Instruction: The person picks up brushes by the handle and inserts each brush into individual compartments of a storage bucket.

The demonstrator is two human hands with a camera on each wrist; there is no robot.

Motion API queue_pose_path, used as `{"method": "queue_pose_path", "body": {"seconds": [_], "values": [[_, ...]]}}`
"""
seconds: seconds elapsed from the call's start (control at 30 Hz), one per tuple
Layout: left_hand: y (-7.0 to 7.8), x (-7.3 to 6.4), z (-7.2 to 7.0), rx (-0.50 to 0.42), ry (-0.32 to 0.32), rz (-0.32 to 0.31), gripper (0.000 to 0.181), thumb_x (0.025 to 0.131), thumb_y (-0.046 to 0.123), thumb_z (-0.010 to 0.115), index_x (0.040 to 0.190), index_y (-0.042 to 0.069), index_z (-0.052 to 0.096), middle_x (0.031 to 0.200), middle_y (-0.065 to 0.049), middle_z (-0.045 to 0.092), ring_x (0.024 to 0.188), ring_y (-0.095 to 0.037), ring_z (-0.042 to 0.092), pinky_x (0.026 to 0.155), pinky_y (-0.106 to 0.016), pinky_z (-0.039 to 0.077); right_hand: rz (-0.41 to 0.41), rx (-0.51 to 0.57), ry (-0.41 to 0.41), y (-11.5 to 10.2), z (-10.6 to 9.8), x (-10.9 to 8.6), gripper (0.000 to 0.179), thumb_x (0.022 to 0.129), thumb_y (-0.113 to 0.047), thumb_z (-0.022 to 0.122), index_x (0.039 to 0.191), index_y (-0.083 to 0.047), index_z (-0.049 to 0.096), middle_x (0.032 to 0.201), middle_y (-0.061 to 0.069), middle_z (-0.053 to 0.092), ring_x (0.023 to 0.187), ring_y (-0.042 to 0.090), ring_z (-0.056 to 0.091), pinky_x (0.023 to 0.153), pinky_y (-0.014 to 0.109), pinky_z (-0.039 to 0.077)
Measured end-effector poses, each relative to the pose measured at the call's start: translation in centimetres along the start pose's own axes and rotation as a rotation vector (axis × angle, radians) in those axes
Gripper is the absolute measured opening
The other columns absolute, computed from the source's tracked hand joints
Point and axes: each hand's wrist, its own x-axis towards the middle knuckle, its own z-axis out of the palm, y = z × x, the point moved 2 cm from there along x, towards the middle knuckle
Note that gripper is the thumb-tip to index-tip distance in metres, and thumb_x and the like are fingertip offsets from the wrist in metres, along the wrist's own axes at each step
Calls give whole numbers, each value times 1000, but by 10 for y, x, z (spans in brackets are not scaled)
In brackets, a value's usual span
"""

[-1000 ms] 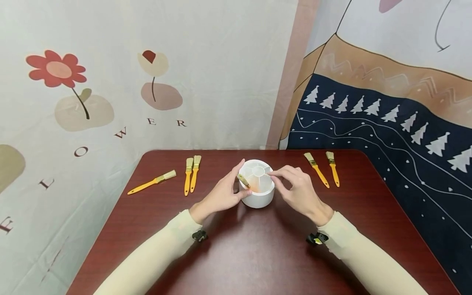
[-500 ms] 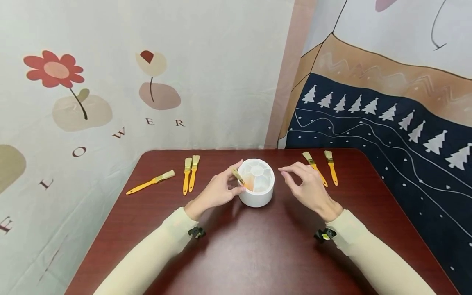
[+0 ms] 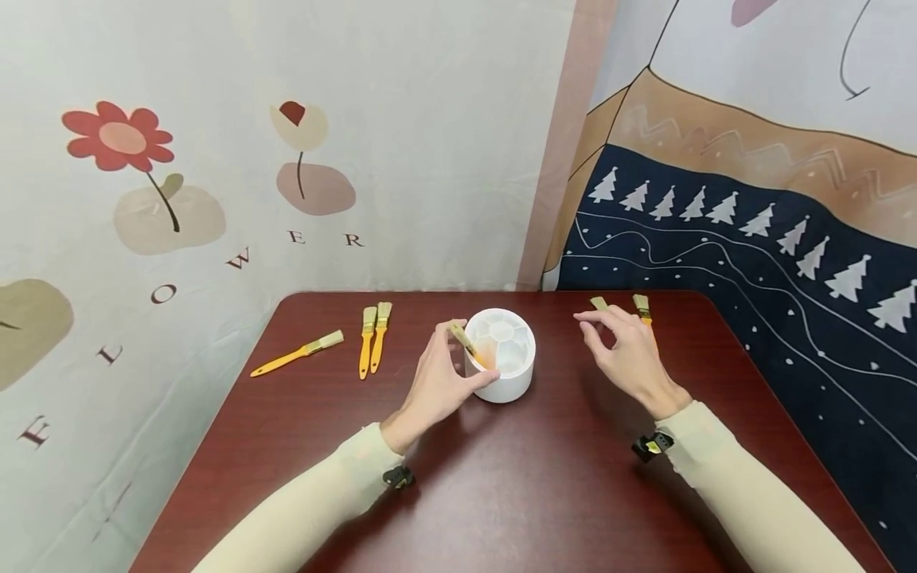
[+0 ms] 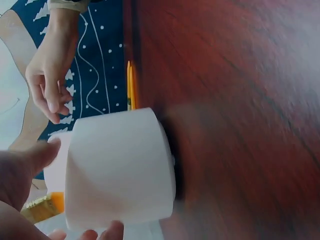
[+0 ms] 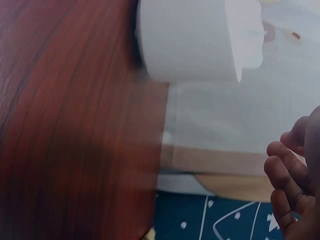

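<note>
A white round desk organizer (image 3: pixel 503 388) with several compartments stands upright at the table's middle. My left hand (image 3: pixel 438 387) holds it from the left, thumb at the near rim and fingers around the far side. One paintbrush (image 3: pixel 462 337) leans in a left compartment, bristles up, its yellow handle inside; in the left wrist view its ferrule (image 4: pixel 42 208) pokes out beside the thumb. My right hand (image 3: pixel 634 355) hovers to the right, holding nothing, thumb and forefinger apart. It partly hides one of the two paintbrushes lying there, the other being the outer paintbrush (image 3: pixel 641 305).
At the left of the brown table (image 3: pixel 458 493) lie a slanted paintbrush (image 3: pixel 297 353) and two more side by side, the nearer being a yellow-handled paintbrush (image 3: pixel 366 342). A printed curtain (image 3: pixel 430 159) hangs right behind the table's back edge.
My right hand has left the organizer's rim and moved right, over toward the brushes there. My left hand stays at the organizer, its fingers shifted slightly; the brush inside tilts a little more left.
</note>
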Motion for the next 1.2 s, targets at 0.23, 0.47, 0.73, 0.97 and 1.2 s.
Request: {"method": "queue_pose_path", "body": {"seconds": [0.23, 0.47, 0.73, 0.97, 1.2], "values": [[-2, 0, 4, 6, 23, -17, 72, 90, 22, 103, 141, 7, 55, 166, -16, 59, 142, -39, 72, 106, -53, 70, 67, -15, -10, 18, -1, -4, 23, 106, -4, 82, 128, -6, 86, 104, 12, 81, 85, 26, 69, 73, 23, 47], [-5, 4, 0, 2, -20, -17, 80, 90, 20, 102, 154, 10, 55, 159, -15, 66, 133, -37, 76, 106, -52, 70, 130, -44, -23, 38, -5, -6, 20, 106, -2, 80, 126, -2, 84, 114, 15, 82, 96, 32, 77, 80, 33, 58], [-3, 11, -4, -50, -74, -41, 87, 90, 12, 102, 164, 16, 57, 149, -19, 73, 133, -38, 77, 105, -50, 71, 244, -56, -99, 60, -4, -7, 24, 108, -6, 77, 131, 0, 81, 126, 21, 78, 109, 42, 77, 87, 28, 53], [-5, 17, -7, -97, -122, -62, 87, 92, 6, 95, 168, 17, 56, 157, -19, 68, 140, -45, 74, 106, -51, 71, 318, -74, -170, 74, 1, -5, 30, 110, -8, 75, 137, 3, 79, 131, 25, 75, 114, 46, 77, 94, 58, 63], [-6, 22, -7, -96, -157, -47, 87, 91, 2, 88, 170, 16, 54, 160, -20, 66, 148, -48, 67, 127, -66, 55, 368, -90, -240, 86, 8, -3, 35, 110, -8, 74, 142, 7, 76, 138, 32, 72, 119, 50, 76, 104, 67, 64]]}}
